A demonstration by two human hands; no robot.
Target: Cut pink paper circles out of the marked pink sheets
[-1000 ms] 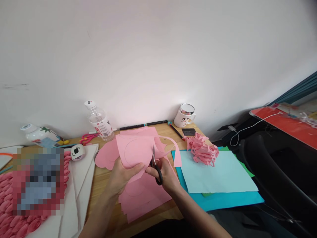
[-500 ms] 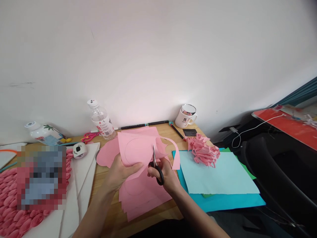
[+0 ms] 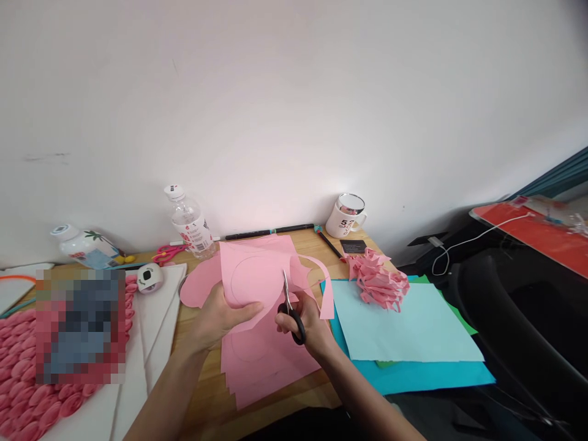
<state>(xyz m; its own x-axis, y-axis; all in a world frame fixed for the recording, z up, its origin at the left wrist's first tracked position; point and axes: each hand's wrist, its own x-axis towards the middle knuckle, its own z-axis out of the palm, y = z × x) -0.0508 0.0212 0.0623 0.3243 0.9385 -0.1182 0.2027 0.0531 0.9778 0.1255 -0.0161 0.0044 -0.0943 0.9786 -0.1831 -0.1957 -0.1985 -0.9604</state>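
Note:
My left hand point(image 3: 219, 316) pinches the lower edge of a pink paper sheet point(image 3: 255, 275) with a drawn circle, holding it tilted up above the desk. My right hand point(image 3: 307, 324) grips black-handled scissors point(image 3: 290, 306), whose blades point up into the sheet's right side. A cut strip of pink paper point(image 3: 324, 282) curls away to the right of the blades. A stack of more pink sheets point(image 3: 266, 364) lies on the wooden desk point(image 3: 199, 392) under both hands.
Light blue and teal sheets point(image 3: 404, 334) lie right, with a pile of pink paper scraps point(image 3: 379, 282) on them. A water bottle point(image 3: 187, 222), white mug point(image 3: 345, 215), pens point(image 3: 269, 232), pink scissors point(image 3: 164, 252) line the wall. White boards point(image 3: 154, 318) and pink rolled pieces point(image 3: 22, 392) lie left. A black chair point(image 3: 514, 318) stands right.
The view shifted slightly, so everything sits a little lower right. Both hands keep their hold on sheet and scissors; the scissors sit slightly lower along the cut.

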